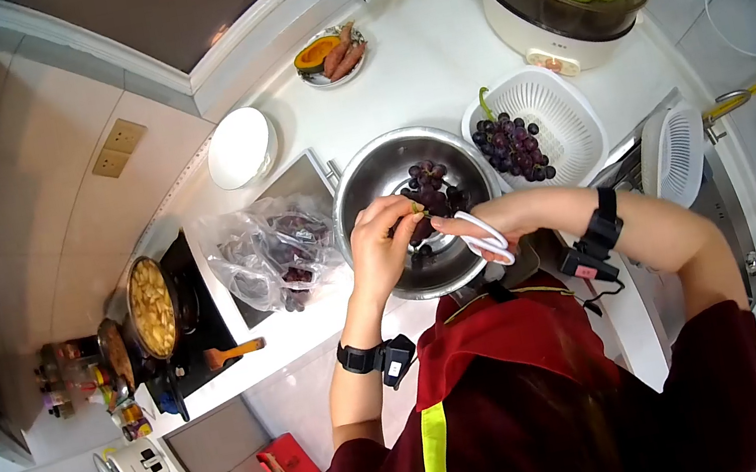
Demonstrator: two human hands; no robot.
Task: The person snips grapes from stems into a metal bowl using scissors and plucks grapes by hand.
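The left hand [382,237] holds a dark grape bunch [427,177] by its stem, in or just over the metal bowl [356,179]; the right hand [499,218] grips white-handled scissors [490,240]. Rightward, a white basket [571,114] holds another bunch [515,151]; leftward, a plastic bag [243,245] holds more grapes [298,275].

Left hand [381,237] pinching a grape stem [419,209] over a steel bowl [350,177], dark grapes [428,175] inside, right hand [508,215] gripping white-handled scissors [490,240] near the left fingertips, white colander [572,114] with another grape bunch [516,149] at the bowl's right, clear plastic bag [248,247] at the bowl's left.
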